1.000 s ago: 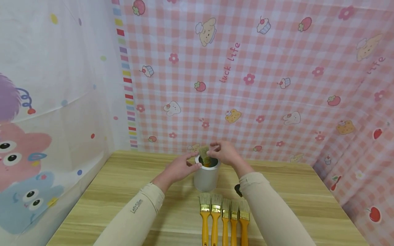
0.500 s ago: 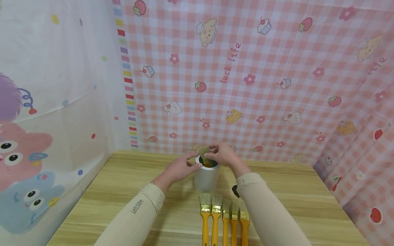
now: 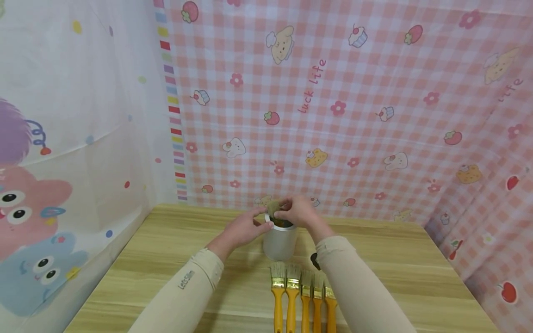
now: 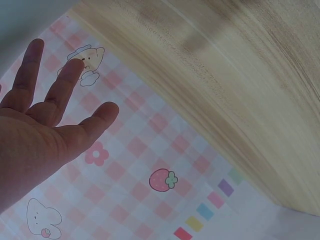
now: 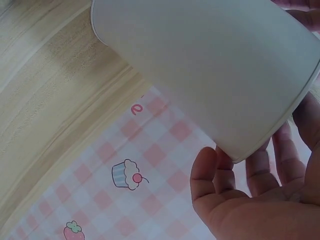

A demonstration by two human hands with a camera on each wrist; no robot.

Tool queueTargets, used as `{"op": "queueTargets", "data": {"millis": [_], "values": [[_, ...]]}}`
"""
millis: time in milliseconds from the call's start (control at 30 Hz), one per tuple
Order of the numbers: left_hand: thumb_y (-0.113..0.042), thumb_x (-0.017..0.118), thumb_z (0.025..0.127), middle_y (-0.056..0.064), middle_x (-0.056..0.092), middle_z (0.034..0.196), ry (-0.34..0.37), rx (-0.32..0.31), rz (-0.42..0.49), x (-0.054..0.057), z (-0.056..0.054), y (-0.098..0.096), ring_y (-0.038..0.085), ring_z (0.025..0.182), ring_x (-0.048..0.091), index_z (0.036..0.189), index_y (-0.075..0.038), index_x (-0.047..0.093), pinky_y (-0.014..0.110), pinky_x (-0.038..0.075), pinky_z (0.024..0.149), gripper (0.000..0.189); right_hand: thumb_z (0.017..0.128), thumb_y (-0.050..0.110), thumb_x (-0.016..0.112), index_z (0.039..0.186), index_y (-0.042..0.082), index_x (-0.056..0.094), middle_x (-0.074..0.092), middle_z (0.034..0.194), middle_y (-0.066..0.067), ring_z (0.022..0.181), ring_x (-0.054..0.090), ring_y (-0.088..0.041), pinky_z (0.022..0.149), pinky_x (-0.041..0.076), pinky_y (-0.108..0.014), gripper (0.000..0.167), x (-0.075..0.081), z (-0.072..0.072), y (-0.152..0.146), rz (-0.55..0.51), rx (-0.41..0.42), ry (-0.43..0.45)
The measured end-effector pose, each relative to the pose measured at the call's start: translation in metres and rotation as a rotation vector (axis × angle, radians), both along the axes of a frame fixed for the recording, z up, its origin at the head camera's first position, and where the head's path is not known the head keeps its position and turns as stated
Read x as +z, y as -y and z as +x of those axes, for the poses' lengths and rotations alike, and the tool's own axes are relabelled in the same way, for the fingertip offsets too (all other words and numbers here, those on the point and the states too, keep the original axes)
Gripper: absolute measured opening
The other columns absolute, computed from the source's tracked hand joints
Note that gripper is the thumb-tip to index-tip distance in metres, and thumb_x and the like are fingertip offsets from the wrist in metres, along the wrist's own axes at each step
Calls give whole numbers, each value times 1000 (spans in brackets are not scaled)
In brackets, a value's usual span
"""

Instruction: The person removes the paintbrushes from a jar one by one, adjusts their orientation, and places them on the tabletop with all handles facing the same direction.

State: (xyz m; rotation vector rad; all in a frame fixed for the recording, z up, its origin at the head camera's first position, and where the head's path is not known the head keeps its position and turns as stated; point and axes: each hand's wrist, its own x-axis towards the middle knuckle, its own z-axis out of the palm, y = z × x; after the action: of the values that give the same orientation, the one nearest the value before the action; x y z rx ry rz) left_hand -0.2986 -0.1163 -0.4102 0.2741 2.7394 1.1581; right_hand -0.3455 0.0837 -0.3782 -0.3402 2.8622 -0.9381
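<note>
A pale grey cylindrical pot (image 3: pixel 280 244) stands upright near the back of the table. A paintbrush (image 3: pixel 273 207) pokes out of its mouth, bristles upward, its handle hidden inside. With thumb and fingers my right hand (image 3: pixel 300 212) pinches this brush at the rim; the right wrist view shows its curled fingers beside the grey wall. On the other side my left hand (image 3: pixel 244 227) touches the pot's rim with outstretched fingers and thumb. Spread, straight fingers (image 4: pixel 65 90) show in the left wrist view. In front of the pot lie several orange-handled paintbrushes (image 3: pixel 278 298), side by side, bristles toward it.
A small black object (image 3: pixel 315 261) is partly covered by my right sleeve (image 3: pixel 354 277). The wooden table (image 3: pixel 166 259) ends against a pink checked cloth (image 3: pixel 250 101) behind, with a white patterned cloth (image 3: pixel 104 138) on the left.
My right hand has shifted slightly left and lower over the pot, and the brush in it has moved a little with it. The left hand stays on the rim.
</note>
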Motion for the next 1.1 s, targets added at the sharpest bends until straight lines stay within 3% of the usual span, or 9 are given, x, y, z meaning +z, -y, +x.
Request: {"op": "queueTargets", "data": {"millis": [400, 667, 867, 1100], "values": [[-55, 61, 106, 18, 70, 141, 3, -4, 13, -1, 0, 1, 36, 127, 70, 164, -21, 44, 58, 56, 106, 70, 95, 16, 83, 124, 6, 71, 79, 123, -15, 116, 76, -29, 93, 64, -41, 32, -9, 3, 5, -78, 34, 17], [-56, 60, 106, 18, 70, 141, -12, -2, -12, -1, -1, 0, 36, 128, 70, 164, -20, 44, 59, 55, 107, 71, 93, 16, 86, 135, 2, 64, 77, 118, -17, 112, 74, -31, 91, 63, -42, 50, -10, 3, 2, -77, 41, -9], [-56, 61, 105, 19, 71, 140, -19, -11, -12, -1, -2, 0, 37, 127, 70, 164, -21, 45, 59, 56, 105, 70, 92, 14, 86, 129, 6, 68, 80, 108, -14, 99, 77, -25, 81, 64, -39, 42, -13, 2, -2, -82, 64, -25], [-55, 61, 106, 19, 71, 140, -14, -11, -13, 0, -1, 0, 37, 126, 70, 163, -25, 46, 60, 57, 104, 66, 94, 15, 84, 143, 8, 64, 79, 120, -16, 111, 76, -30, 87, 65, -41, 53, -10, 2, -8, -96, 55, -33]]}}
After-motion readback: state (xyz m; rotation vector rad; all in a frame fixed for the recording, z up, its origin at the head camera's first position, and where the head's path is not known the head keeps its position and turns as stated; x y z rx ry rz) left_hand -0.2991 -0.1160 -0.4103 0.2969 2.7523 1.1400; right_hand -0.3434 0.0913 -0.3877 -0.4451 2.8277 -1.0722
